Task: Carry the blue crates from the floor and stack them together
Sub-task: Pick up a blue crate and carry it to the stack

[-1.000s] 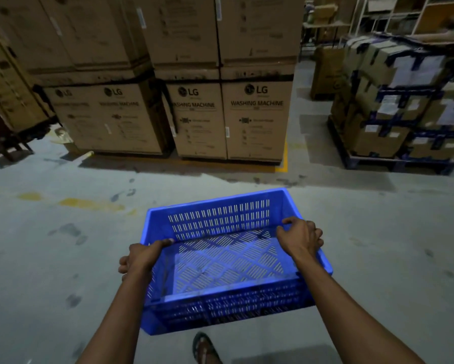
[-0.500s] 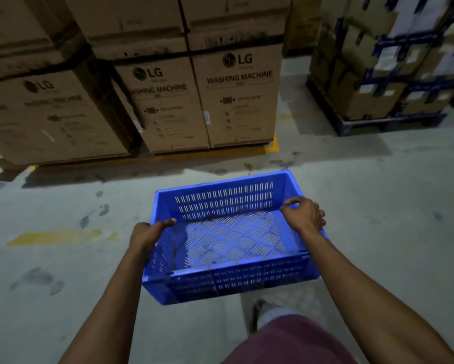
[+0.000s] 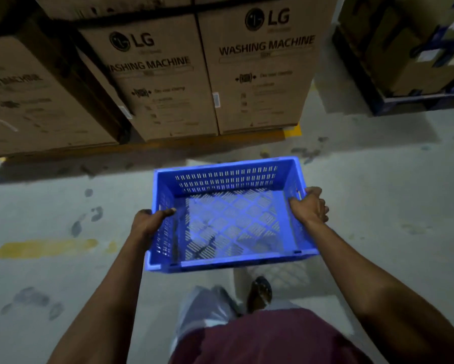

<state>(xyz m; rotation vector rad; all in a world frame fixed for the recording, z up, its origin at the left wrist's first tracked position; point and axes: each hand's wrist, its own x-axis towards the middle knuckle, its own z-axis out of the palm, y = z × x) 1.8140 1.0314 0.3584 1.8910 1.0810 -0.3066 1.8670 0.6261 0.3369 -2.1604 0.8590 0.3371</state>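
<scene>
Dim light over a stained grey concrete floor (image 3: pixel 378 206); yellow floor marking (image 3: pixel 43 248) at left; tall washing machine cartons (image 3: pixel 260 74) ahead; strapped boxes (image 3: pixel 417 53) on a pallet at right.

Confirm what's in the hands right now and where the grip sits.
One empty blue crate, held off the floor. The left hand grips the rim of its left side wall; the right hand grips the rim of its right side wall.
</scene>
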